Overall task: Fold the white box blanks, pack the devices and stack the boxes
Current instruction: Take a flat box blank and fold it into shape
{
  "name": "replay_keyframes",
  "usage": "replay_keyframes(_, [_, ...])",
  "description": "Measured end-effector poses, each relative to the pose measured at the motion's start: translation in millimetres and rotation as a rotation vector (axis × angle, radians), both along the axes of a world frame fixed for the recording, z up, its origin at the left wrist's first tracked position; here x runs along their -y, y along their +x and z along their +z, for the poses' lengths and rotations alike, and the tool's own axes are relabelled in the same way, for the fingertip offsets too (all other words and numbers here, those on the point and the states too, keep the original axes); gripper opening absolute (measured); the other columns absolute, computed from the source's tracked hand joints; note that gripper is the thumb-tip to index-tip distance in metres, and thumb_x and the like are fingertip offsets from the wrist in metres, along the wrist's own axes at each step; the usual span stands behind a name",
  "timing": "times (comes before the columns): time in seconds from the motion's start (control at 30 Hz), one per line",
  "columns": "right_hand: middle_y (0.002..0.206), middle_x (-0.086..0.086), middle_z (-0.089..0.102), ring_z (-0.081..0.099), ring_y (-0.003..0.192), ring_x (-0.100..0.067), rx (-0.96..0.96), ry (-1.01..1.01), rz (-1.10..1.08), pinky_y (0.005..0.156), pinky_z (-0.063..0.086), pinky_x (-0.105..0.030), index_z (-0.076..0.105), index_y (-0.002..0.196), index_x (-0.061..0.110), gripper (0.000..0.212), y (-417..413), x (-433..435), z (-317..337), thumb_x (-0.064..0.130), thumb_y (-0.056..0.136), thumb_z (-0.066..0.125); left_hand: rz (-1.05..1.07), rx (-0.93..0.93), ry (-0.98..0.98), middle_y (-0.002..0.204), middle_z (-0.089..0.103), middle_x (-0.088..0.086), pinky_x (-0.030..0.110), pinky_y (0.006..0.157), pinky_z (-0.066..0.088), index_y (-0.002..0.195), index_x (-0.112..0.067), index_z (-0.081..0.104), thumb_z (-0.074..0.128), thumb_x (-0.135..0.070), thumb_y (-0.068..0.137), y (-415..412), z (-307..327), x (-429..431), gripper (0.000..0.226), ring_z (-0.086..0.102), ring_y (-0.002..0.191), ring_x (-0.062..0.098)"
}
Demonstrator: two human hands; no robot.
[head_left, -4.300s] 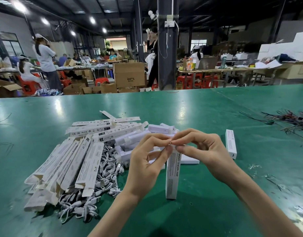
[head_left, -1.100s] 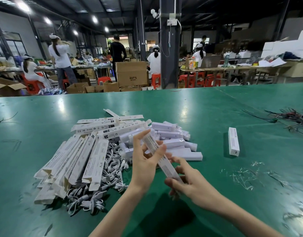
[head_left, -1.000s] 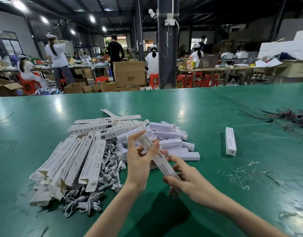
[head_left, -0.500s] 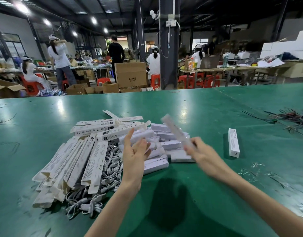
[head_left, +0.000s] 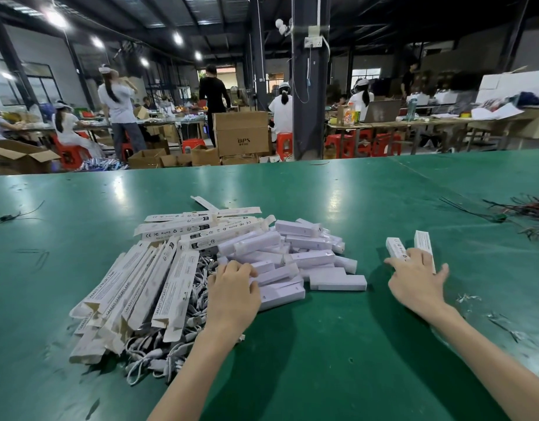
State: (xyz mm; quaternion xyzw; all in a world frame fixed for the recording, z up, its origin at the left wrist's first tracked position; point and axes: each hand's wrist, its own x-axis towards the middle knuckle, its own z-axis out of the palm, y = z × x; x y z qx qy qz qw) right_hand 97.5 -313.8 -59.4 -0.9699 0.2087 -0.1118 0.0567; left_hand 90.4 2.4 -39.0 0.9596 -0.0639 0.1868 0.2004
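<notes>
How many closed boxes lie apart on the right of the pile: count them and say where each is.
2. The left box and the right box lie side by side, both partly under the right hand. None seems hidden there.

Two closed boxes [head_left: 396,247] are lying right; left hand [head_left: 233,294], right hand [head_left: 414,279] are showing; blanks [head_left: 134,287], devices [head_left: 307,257] are overlapping, uncountable.

I look over a dim workshop hall, bright ceiling lights [head_left: 57,18], a dark pillar [head_left: 307,86], red stools [head_left: 362,144], a cardboard carton [head_left: 240,133], far tables [head_left: 444,121], green counter [head_left: 322,360] before me.
</notes>
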Motion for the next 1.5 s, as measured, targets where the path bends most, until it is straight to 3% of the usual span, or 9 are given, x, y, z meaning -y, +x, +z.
replay_keyframes(0.23, [0.128,-0.011,0.047,0.032,0.13,-0.025,0.006,-0.131,-0.071,0.11,0.016,-0.064,0.063,0.11,0.018,0.029,-6.1,1.2,-3.9,0.013,0.087,0.048,0.218,0.09,0.028,0.118,0.058,0.004,0.035,0.098,0.035,0.118,-0.018,0.058,0.05,-0.012,0.093,22.5,16.5,-27.1,0.027,0.046,0.113,0.021])
replay_keyframes(0.47, [0.131,-0.012,0.056,0.039,0.133,-0.028,0.255,-0.131,0.144,0.111,0.012,-0.059,0.072,0.101,0.011,0.02,-3.6,-17.0,-9.6,0.018,0.091,0.056,0.236,-0.126,0.231,0.136,0.051,0.012,0.047,0.105,0.034,0.134,-0.009,0.043,0.041,-0.006,0.092,113.9,40.3,-61.7,0.043,0.044,0.126,0.029])
replay_keyframes(0.73, [0.128,-0.004,0.058,0.041,0.132,-0.023,0.253,-0.121,0.293,0.112,0.016,-0.053,0.072,0.099,0.015,0.019,-0.2,-27.9,-14.1,0.019,0.094,0.054,0.123,-0.121,0.459,0.125,0.053,0.007,0.042,0.096,0.044,0.125,-0.016,0.049,0.064,-0.041,0.088,143.8,25.9,-82.8,0.047,0.052,0.115,0.027])
replay_keyframes(0.87, [0.11,-0.011,0.066,0.054,0.119,-0.032,0.382,-0.101,0.323,0.107,0.025,-0.059,0.073,0.084,0.008,0.005,-0.1,-28.1,-15.4,0.006,0.082,0.068,0.0,-0.009,0.272,0.104,0.055,0.009,0.039,0.08,0.053,0.102,-0.008,0.06,0.059,-0.017,0.094,141.1,37.3,-84.2,0.012,0.059,0.091,0.025])
replay_keyframes(1.07, [0.096,-0.013,0.068,0.061,0.103,-0.037,0.593,-0.076,0.354,0.099,0.035,-0.057,0.072,0.081,0.005,0.015,-3.9,-32.3,-7.4,-0.007,0.072,0.072,0.006,0.328,0.009,0.09,0.067,0.015,0.043,0.063,0.053,0.095,0.002,0.061,0.059,-0.008,0.094,109.1,83.9,-70.5,0.01,0.06,0.074,0.032])
replay_keyframes(1.17, [0.091,-0.008,0.068,0.061,0.091,-0.032,0.695,0.127,0.451,0.086,0.043,-0.04,0.071,0.09,0.006,0.019,-9.2,-51.1,5.0,-0.009,0.08,0.065,-0.054,0.167,-0.392,0.103,0.063,0.002,0.025,0.051,0.055,0.091,-0.001,0.055,0.06,-0.011,0.093,72.4,90.6,-41.8,0.012,0.064,0.07,0.023])
replay_keyframes(1.3, [0.108,-0.003,0.066,0.063,0.092,-0.012,0.443,1.029,0.606,0.083,0.046,-0.016,0.058,0.114,0.024,0.021,-17.9,-98.6,31.1,0.013,0.097,0.056,-0.301,-0.402,-1.073,0.1,0.07,0.011,0.021,0.056,0.054,0.103,-0.004,0.058,0.058,-0.013,0.092,4.3,60.3,12.1,0.014,0.07,0.068,0.01])
replay_keyframes(1.37, [0.111,-0.005,0.065,0.067,0.09,-0.011,0.369,1.366,0.592,0.08,0.053,-0.023,0.051,0.118,0.027,0.021,-21.7,-118.1,38.8,0.023,0.098,0.051,-0.377,-0.549,-1.174,0.1,0.072,0.01,0.023,0.059,0.054,0.112,-0.007,0.057,0.058,-0.01,0.092,-23.2,39.5,32.2,0.02,0.07,0.072,0.011])
replay_keyframes(1.5, [0.106,0.002,0.072,0.069,0.096,-0.015,0.368,1.537,0.631,0.08,0.056,-0.03,0.051,0.12,0.028,0.026,-37.9,-129.8,43.6,0.017,0.096,0.053,-0.509,-0.569,-1.05,0.102,0.074,0.006,0.029,0.075,0.056,0.117,-0.011,0.057,0.061,-0.01,0.092,-46.7,11.8,44.1,0.025,0.07,0.089,0.017])
